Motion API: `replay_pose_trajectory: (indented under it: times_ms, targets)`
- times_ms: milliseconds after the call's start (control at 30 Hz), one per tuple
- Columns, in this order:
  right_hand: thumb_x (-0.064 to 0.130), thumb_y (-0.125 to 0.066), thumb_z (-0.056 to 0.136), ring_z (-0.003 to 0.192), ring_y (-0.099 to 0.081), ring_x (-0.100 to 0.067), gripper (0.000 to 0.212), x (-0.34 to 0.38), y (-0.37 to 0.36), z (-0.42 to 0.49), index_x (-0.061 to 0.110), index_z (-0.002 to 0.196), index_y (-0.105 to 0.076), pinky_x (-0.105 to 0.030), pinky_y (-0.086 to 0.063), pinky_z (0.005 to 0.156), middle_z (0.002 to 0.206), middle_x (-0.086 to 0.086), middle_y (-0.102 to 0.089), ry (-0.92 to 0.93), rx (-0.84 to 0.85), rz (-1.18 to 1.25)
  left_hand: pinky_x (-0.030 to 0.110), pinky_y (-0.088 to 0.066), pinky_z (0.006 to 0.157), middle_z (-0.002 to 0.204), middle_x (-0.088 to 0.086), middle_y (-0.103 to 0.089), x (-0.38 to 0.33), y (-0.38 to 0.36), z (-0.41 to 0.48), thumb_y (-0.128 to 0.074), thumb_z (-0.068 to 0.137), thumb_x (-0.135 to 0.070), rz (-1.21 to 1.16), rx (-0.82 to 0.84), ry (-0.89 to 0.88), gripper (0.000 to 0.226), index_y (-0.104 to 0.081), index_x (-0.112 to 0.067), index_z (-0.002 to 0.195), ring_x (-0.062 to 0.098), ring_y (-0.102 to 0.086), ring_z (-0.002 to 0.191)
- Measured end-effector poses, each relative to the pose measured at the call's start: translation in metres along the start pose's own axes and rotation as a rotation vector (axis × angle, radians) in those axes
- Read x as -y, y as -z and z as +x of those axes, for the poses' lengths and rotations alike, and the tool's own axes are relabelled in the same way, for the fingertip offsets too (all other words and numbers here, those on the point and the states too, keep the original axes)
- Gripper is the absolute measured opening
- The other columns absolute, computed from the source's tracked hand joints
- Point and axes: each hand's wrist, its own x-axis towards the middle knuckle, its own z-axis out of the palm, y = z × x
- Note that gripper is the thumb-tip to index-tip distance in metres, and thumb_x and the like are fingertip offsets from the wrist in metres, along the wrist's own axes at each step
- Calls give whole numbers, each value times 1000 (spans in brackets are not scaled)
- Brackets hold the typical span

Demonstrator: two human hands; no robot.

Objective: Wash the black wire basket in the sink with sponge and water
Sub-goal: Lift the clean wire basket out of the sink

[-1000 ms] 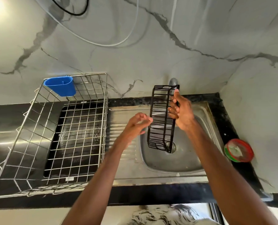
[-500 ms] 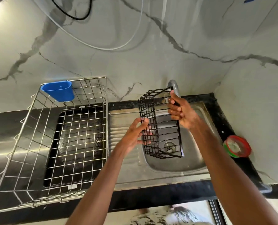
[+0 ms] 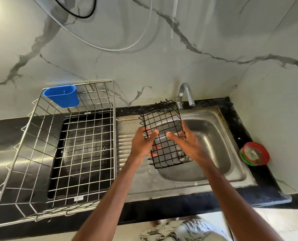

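In the head view, the black wire basket was held in the air over the left edge of the sink, just right of the frame's centre. It was tilted, with its mesh bottom turned up toward the camera and its long axis running from 11 to 5 o'clock.

The left hand was set at the basket's 8 o'clock side. Its thumb was laid across the mesh and its fingers were curled under the edge, where they showed through the wires. The right hand was set at the 4 o'clock side. Its thumb was pressed on the mesh, pointing toward 10 o'clock, and its fingers were wrapped round the far rim.

The tap was seen at 1 o'clock from the basket, its spout over the basin. Whether water ran could not be told.

A steel dish rack was placed at 9 o'clock on the black countertop, with a blue cup hung at its far corner. A round red and green container was seen at 3 o'clock beside the sink.
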Motion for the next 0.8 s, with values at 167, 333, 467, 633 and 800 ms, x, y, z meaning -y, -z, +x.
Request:
replay_pose_trajectory:
  times_ms: [167,333,467,633,800]
  targets:
    - [65,-62,87,136,-47,-22,87,22,14,7,38,158,-20,-49,-36,112,161,-6,-35,162,-104,39,47,-65,63,129,9,-65,-32,6,-5,-69,98,-23,15,2,-135,34,-51,-20,127,23,-79,79]
    - [65,-65,85,122,-59,-18,79,49,41,20,36,152,-36,-42,-47,106,147,2,-52,309,-241,74,50,-65,61,123,-1,-68,-74,5,-17,-72,97,-24,32,-70,-306,35,-56,-18,127,24,-79,73]
    - [56,-65,90,135,-51,-29,79,12,24,27,36,156,-28,-24,-48,96,153,0,-47,160,-153,40,38,-62,49,124,8,-69,-49,-17,-14,-74,96,-21,157,-124,-224,38,-58,-13,130,17,-77,64]
    - [49,-70,90,81,-67,-8,70,0,37,20,38,151,-38,-21,-57,68,101,-5,-68,221,-206,85,29,-59,46,110,-8,-66,-36,-25,-19,-71,98,-21,176,-130,-256,26,-55,-21,118,6,-75,61]
    - [53,-69,89,114,-65,-21,73,-6,35,24,40,152,-35,-33,-55,90,138,-11,-61,123,-119,57,47,-65,56,119,5,-70,-34,-36,-17,-72,97,-23,224,-162,-201,25,-60,-13,117,18,-77,66]
